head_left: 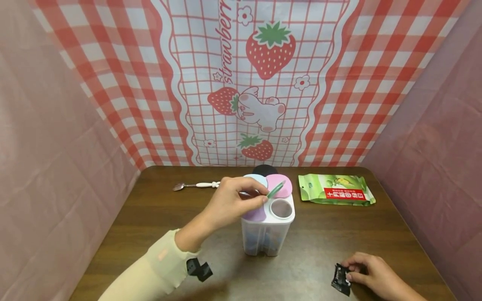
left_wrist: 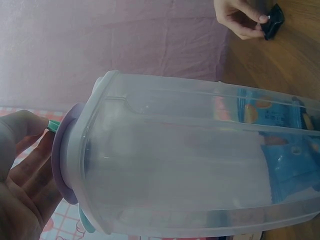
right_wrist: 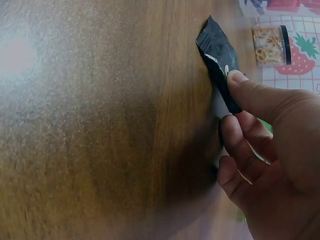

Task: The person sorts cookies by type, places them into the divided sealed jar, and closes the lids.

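My left hand pinches a green lid, seen nearly edge-on, over a clear plastic storage box with a white top. One round opening in that top is uncovered. Pink, purple and light blue lids cover the other parts, the blue one partly hidden by my hand. Blue wrapped packets lie in the bottom of the box. At the table's front right, my right hand holds a small black wrapped packet between thumb and fingers.
Behind the box stands a clear jar with a black lid, holding small ring-shaped pieces. A white-handled fork or spoon lies at the back left. On the back right lies a green packet. A strawberry-print cloth hangs behind the table.
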A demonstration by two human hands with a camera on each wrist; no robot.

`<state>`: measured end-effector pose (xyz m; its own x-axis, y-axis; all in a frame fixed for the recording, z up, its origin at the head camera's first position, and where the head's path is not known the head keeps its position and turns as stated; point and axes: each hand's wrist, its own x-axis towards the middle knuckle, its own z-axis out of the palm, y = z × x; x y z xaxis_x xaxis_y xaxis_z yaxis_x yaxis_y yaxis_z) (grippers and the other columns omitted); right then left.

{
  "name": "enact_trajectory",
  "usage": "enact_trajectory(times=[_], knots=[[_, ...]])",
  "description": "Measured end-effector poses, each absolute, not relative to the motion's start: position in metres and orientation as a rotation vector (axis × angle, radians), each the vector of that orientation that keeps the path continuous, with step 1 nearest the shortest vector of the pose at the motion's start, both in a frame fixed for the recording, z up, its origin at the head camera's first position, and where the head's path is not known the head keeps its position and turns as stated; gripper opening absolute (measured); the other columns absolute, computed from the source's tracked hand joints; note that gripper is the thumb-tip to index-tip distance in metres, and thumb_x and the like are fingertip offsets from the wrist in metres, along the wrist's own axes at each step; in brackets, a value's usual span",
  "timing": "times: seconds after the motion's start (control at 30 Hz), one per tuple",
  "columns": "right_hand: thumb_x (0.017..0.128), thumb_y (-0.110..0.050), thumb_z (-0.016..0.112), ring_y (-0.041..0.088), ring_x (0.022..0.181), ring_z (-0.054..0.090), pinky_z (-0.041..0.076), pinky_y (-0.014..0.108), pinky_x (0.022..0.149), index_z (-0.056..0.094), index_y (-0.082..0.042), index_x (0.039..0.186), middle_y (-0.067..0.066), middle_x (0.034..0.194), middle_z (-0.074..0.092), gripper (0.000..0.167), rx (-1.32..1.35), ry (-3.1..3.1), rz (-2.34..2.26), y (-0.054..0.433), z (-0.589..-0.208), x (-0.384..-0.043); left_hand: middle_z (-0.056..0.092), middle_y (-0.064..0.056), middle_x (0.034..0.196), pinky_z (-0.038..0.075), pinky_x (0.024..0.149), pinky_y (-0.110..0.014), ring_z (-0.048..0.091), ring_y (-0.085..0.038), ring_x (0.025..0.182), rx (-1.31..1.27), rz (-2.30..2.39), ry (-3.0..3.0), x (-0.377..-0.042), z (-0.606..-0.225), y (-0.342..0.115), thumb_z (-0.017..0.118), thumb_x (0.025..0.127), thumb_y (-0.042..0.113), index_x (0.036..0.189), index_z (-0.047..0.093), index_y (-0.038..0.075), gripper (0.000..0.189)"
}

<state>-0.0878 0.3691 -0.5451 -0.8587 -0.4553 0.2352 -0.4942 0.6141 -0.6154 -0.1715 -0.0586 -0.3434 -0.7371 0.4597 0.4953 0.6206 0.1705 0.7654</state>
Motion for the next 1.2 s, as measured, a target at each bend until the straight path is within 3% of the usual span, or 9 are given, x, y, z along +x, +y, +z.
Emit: enact_trajectory(times=[0.17, 0.4, 0.57, 0.7, 0.87, 1.03, 1.2], knots=[[0.078, -0.006, 0.086, -0.005, 0.074, 0.055, 0.045, 0.020, 0.056, 0.072, -0.018, 0.099, -0.011, 0.088, 0.066, 0.028, 0.791, -2.774, 1.139, 0.369, -0.544, -0.088, 0.078, -0.002, 0.091, 0.064, 0.072, -0.027, 0.073, -0.008, 0.082, -1.062, -1.613, -2.298, -0.171, -0.342, -0.059, 0.079, 0.086, 0.002, 0.095, 0.079, 0.008, 0.011], [0.085, -0.011, 0.081, -0.005, 0.074, 0.052, 0.042, 0.019, 0.055, 0.072, -0.010, 0.115, -0.008, 0.093, 0.065, 0.031, 0.917, -2.805, 1.164, 0.373, -0.545, -0.090, 0.078, -0.002, 0.091, 0.064, 0.072, -0.026, 0.073, -0.008, 0.081, -1.049, -1.609, -2.307, -0.169, -0.341, -0.059, 0.079, 0.085, 0.002, 0.094, 0.079, 0.009, 0.011], [0.089, -0.011, 0.078, -0.007, 0.077, 0.049, 0.041, 0.019, 0.055, 0.071, -0.010, 0.109, -0.009, 0.091, 0.062, 0.021, 0.983, -2.841, 1.122, 0.373, -0.545, -0.092, 0.077, -0.002, 0.091, 0.064, 0.072, -0.026, 0.073, -0.008, 0.081, -1.048, -1.614, -2.299, -0.169, -0.341, -0.059, 0.079, 0.085, 0.001, 0.094, 0.079, 0.009, 0.012], [0.090, -0.016, 0.079, -0.007, 0.074, 0.049, 0.041, 0.020, 0.054, 0.068, -0.013, 0.101, -0.014, 0.087, 0.059, 0.016, 0.872, -2.944, 1.179, 0.372, -0.536, -0.092, 0.077, -0.002, 0.091, 0.064, 0.072, -0.027, 0.073, -0.008, 0.081, -1.053, -1.613, -2.291, -0.169, -0.340, -0.059, 0.079, 0.085, 0.001, 0.094, 0.079, 0.009, 0.011], [0.092, -0.019, 0.077, -0.002, 0.075, 0.060, 0.049, 0.021, 0.059, 0.067, -0.013, 0.098, -0.014, 0.085, 0.066, 0.013, 0.673, -3.026, 1.383, 0.369, -0.522, -0.092, 0.077, -0.002, 0.090, 0.064, 0.072, -0.027, 0.073, -0.007, 0.081, -1.056, -1.607, -2.289, -0.169, -0.340, -0.059, 0.079, 0.085, 0.001, 0.093, 0.079, 0.008, 0.010], [0.092, -0.011, 0.076, 0.003, 0.077, 0.067, 0.057, 0.024, 0.059, 0.069, -0.014, 0.100, -0.008, 0.090, 0.071, 0.012, 0.696, -2.862, 1.452, 0.362, -0.505, -0.098, 0.077, -0.002, 0.090, 0.064, 0.072, -0.026, 0.073, -0.007, 0.081, -1.058, -1.604, -2.293, -0.170, -0.341, -0.058, 0.079, 0.085, 0.001, 0.093, 0.079, 0.008, 0.010], [0.086, 0.002, 0.078, 0.006, 0.076, 0.070, 0.059, 0.024, 0.060, 0.073, -0.014, 0.102, -0.001, 0.091, 0.074, 0.023, 0.757, -2.642, 1.386, 0.346, -0.473, -0.110, 0.077, -0.002, 0.090, 0.064, 0.072, -0.026, 0.073, -0.007, 0.081, -1.057, -1.605, -2.291, -0.170, -0.341, -0.059, 0.079, 0.085, 0.001, 0.093, 0.079, 0.008, 0.010]])
